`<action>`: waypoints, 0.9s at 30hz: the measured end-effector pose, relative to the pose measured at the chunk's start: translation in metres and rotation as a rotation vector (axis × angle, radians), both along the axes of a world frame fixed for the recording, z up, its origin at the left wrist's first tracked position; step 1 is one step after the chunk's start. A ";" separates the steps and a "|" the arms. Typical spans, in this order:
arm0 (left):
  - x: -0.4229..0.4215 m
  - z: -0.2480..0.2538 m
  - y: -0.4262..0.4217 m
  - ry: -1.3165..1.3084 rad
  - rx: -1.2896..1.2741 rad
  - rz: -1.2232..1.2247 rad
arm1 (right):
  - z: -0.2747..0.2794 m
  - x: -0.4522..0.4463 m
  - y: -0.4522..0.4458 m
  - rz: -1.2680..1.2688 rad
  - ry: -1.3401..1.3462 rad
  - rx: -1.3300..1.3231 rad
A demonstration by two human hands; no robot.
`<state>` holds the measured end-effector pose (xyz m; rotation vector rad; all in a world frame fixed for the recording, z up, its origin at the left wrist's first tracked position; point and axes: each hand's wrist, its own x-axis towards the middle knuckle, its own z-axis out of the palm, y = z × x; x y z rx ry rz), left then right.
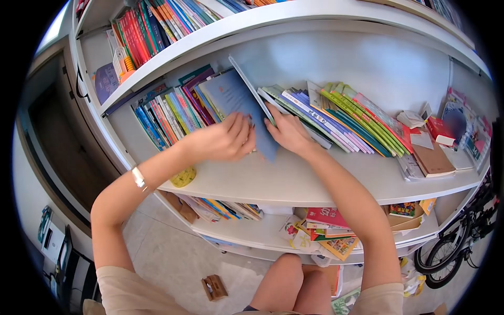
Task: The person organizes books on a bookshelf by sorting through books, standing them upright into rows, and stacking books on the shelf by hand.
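On the middle shelf, my left hand [229,137] is closed in front of a blue-grey book [231,93], its fingers curled together; what they hold, if anything, is hidden. My right hand [286,127] grips the edge of a thin pale book [249,81] that tilts to the left, fingers behind it. Left of my hands stands a row of upright books [176,111]. To the right, white and purple books [320,118] and green books [362,118] lean leftward. A yellow round container [184,177] sits at the shelf's front edge.
Red and other books [139,39] fill the upper shelf [210,32]. A brown book [431,155] and a red box [440,131] lie at the right. Below are stacked books [328,217], a small brown box [214,287] on the floor and a bicycle [443,257].
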<state>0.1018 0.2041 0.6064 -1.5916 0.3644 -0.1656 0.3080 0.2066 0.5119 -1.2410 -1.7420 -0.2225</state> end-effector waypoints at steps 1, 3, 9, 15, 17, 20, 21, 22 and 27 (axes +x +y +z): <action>-0.014 0.002 -0.021 -0.004 0.017 -0.063 | 0.000 -0.001 -0.002 -0.016 -0.006 -0.014; -0.044 0.000 -0.064 -0.055 -0.047 -0.055 | 0.001 -0.002 -0.001 -0.045 -0.006 -0.091; -0.124 -0.001 -0.128 -0.682 -0.812 0.072 | -0.019 -0.017 0.008 0.004 -0.138 -0.279; -0.125 -0.030 -0.094 -1.325 -1.996 -0.143 | -0.064 -0.001 0.049 0.135 -0.200 -0.402; -0.106 -0.040 -0.094 -1.378 -2.190 -0.273 | -0.040 -0.002 0.009 0.075 -0.242 -0.544; -0.103 -0.062 -0.081 -1.373 -2.335 -0.378 | -0.010 -0.002 -0.060 0.120 -0.197 -0.432; -0.105 -0.070 -0.075 -1.343 -2.397 -0.389 | -0.010 -0.004 -0.076 0.223 0.136 -0.484; -0.106 -0.077 -0.072 -1.307 -2.463 -0.399 | -0.013 -0.005 -0.091 0.319 0.473 -0.526; -0.096 -0.080 -0.066 -1.110 -2.683 -0.179 | -0.031 -0.008 -0.182 0.503 1.000 -0.378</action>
